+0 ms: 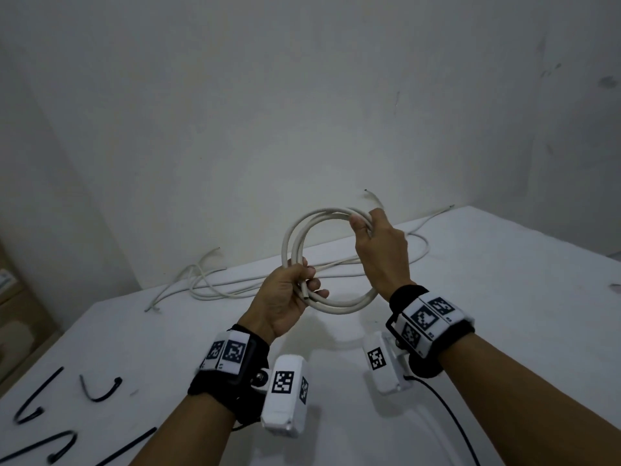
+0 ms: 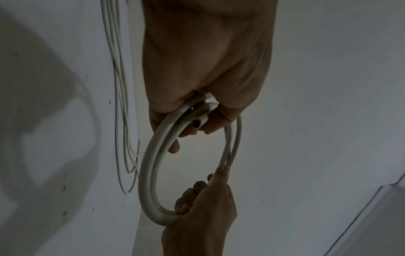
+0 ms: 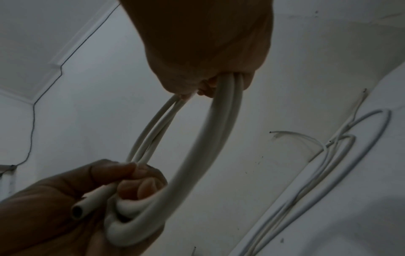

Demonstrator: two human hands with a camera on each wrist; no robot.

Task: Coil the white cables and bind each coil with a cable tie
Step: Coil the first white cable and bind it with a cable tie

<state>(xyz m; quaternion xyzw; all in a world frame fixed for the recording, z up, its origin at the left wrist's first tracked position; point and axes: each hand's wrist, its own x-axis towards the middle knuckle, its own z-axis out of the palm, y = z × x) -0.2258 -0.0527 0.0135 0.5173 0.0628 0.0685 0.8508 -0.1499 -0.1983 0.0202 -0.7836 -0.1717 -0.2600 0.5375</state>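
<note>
**Coil held between two hands, not yet tied**

The person is holding a white cable coil (image 1: 304, 243) in the air above the white table (image 1: 504, 297), with both hands clamped on it. The left hand (image 1: 289, 294) is wrapping its fingers round the near side of the loop, where several turns are bunching together in the palm. One cut end (image 3: 77, 211) of the cable is sticking out of this grip, pointing back toward the wrist. The right hand (image 1: 379, 250) is closing its fingers round the far side of the loop, opposite the left grip, and the other cable end (image 1: 373, 196) is poking out beyond its knuckles.

Between the two grips the turns are spreading slightly apart rather than lying flush. Beyond the right hand, more loose white cables (image 1: 215, 284) are lying across the back of the table. The black cable ties (image 1: 100, 388) are lying on the table well to the left of the left hand, outside either grip.

The main risk, as I judge it, is the springy cable: to fetch a tie, one hand is going to have to let go, and the turns could then fan open or the free end by the left palm could slip out. A loose one-handed hold would cause this. The short tail past the right knuckles could also unwind a turn if released first.
</note>
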